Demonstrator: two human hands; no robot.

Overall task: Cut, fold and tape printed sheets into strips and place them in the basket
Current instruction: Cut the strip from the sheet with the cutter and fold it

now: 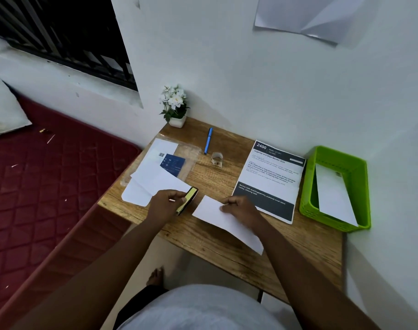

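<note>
Nearest the camera, a white folded strip [227, 222] lay on the wooden worktop [227, 248], its long axis running from far-left to near-right. The right hand [239, 207] pinched its far end, fingers curled onto the paper. Just left, the left hand [166, 203] gripped a yellow-and-black cutter [187, 201], or so it seemed. The green basket [360, 186] sat to the right, nearer the right hand, already holding one strip [332, 194]. Between them lay a printed sheet [270, 179].
</note>
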